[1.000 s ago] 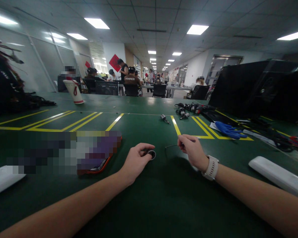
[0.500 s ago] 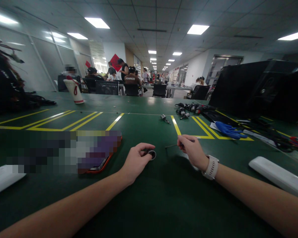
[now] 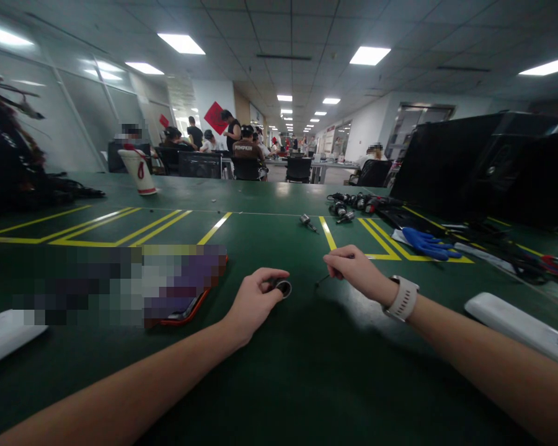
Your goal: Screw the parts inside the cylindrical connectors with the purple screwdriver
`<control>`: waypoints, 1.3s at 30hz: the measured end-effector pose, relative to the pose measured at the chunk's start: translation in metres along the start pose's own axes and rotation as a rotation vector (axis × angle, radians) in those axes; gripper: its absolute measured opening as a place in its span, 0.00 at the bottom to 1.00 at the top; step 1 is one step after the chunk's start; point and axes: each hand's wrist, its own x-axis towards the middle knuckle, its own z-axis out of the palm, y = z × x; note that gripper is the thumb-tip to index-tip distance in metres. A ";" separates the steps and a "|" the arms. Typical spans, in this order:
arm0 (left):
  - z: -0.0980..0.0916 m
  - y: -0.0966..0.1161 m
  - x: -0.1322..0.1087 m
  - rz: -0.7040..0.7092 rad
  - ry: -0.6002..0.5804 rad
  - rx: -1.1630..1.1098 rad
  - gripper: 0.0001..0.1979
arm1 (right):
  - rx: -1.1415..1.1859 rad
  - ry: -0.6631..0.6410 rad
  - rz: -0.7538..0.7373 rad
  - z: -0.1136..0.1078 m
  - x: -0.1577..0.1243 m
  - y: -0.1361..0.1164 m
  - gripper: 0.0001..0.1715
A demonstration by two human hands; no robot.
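Observation:
My left hand (image 3: 255,300) is closed around a small dark cylinder (image 3: 286,288) with a bright round rim. Its open end faces right, and the fingers cover most of its body. To the right, my right hand (image 3: 357,274) pinches a thin dark metal rod (image 3: 322,281). The tip slants down and left toward the cylinder, with a gap between them. The rod's other end is mostly hidden in the fingers, so I cannot tell its kind. Both hands are low over the green table (image 3: 279,371).
A blurred-out flat item with an orange edge (image 3: 205,298) lies left. Small metal parts (image 3: 308,223), a blue glove (image 3: 425,243) and cables are at the right. White bars (image 3: 516,325) flank both arms. A paper cup (image 3: 141,172) stands farther back; people sit beyond.
My right hand has lifted and turned slightly, and the rod now slopes more steeply downward, its tip a little lower and farther right. The left hand and cylinder have stayed put.

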 end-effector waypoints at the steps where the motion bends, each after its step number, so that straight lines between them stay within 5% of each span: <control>1: 0.000 -0.001 0.000 -0.012 -0.006 -0.011 0.17 | 0.017 0.004 0.019 -0.001 0.001 0.000 0.20; 7: -0.003 -0.006 0.004 0.022 0.027 -0.038 0.14 | 0.242 0.101 0.047 0.006 -0.002 0.011 0.19; 14: -0.002 0.003 0.000 -0.062 0.063 -0.109 0.17 | 0.436 0.109 -0.147 0.018 -0.024 0.002 0.20; 21: 0.005 0.005 -0.001 0.006 0.126 -0.109 0.16 | 0.015 -0.071 -0.468 0.028 -0.044 -0.014 0.18; 39: 0.005 0.004 -0.002 0.084 0.091 -0.051 0.13 | -0.225 -0.123 -0.597 0.037 -0.049 -0.016 0.13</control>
